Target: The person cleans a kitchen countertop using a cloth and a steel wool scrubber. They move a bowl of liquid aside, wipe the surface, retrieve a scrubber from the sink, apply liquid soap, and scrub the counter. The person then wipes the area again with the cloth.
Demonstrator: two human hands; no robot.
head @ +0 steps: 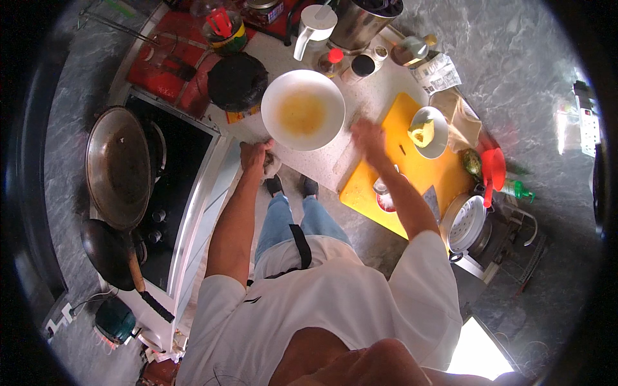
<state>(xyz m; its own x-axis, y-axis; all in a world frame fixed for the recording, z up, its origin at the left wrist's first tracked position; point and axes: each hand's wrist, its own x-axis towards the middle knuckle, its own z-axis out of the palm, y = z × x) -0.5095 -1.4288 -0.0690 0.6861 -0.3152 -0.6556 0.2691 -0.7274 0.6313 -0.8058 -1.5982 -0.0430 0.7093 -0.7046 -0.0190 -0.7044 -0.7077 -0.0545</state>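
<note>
My left hand (253, 155) is at the counter's front edge, its fingers closed on a crumpled greyish cloth (272, 166) that is partly hidden. Just beyond it, a large white bowl (270, 126) has a yellowish, oily-looking film of liquid in the bottom. Motion blurs my right hand (368, 140), which is low over the pale counter between that bowl and the yellow cutting board (359, 186); its fingers are unclear. On the board, a small white bowl (437, 147) contains a yellow piece of food (421, 133). A red-and-white container (386, 202) is half hidden behind my right forearm.
At left, a glass-topped stove (186, 193) bears a large pan (118, 169) and a black wok (108, 253). Behind the large bowl stand a black pot (237, 82), a white-lidded jug (318, 23) and a red-capped bottle (331, 63). A white colander (464, 223) and red ladle (492, 169) are at right.
</note>
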